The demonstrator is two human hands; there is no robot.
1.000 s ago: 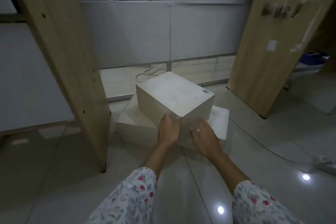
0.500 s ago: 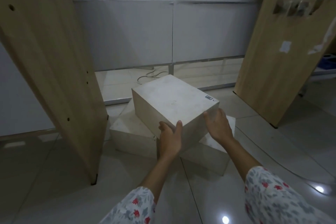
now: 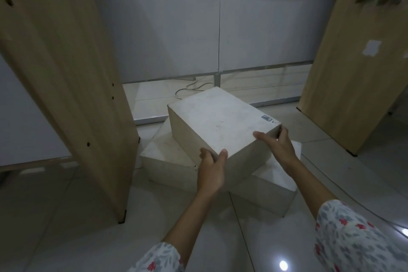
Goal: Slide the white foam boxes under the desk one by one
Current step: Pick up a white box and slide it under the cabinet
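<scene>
A white foam box [image 3: 218, 117] with a small blue sticker near its right corner rests askew on top of a wider, flatter white foam box [image 3: 167, 157] that sits on the tiled floor between two wooden desk legs. My left hand [image 3: 210, 172] grips the top box at its near corner, thumb on the top face. My right hand [image 3: 277, 146] clasps the box's right corner, fingers wrapped over the edge. Part of the lower box is hidden under the top one and my hands.
A tall wooden desk side panel [image 3: 66, 86] stands close on the left, another wooden panel [image 3: 357, 77] on the right. White wall panels close the back, with a white cable [image 3: 187, 88] on the floor there. A thin cable [image 3: 344, 196] runs along the tiles at right.
My hands went from resting at the box's near side to gripping its near and right corners. The camera has come closer to the boxes.
</scene>
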